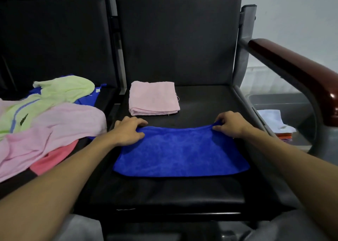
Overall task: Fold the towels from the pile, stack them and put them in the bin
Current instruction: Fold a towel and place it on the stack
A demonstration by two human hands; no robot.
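Blue towel (180, 153) lies flat on the seat (201, 101), far corners pinched by both hands' fingers (140, 126)

A blue towel (180, 153) lies flat on the near part of the black seat (201, 191), folded over, its far 2 corners pinched up. Beyond it, at the far left of the same seat, sits a pink towel (153, 98) folded into a neat square. On the left seat is the pile (45, 116): loose, crumpled towels in pale green, pink, coral and blue, overlapping. At right, past the armrest, the grey bin (285, 101) holds folded towels, a white one on top.
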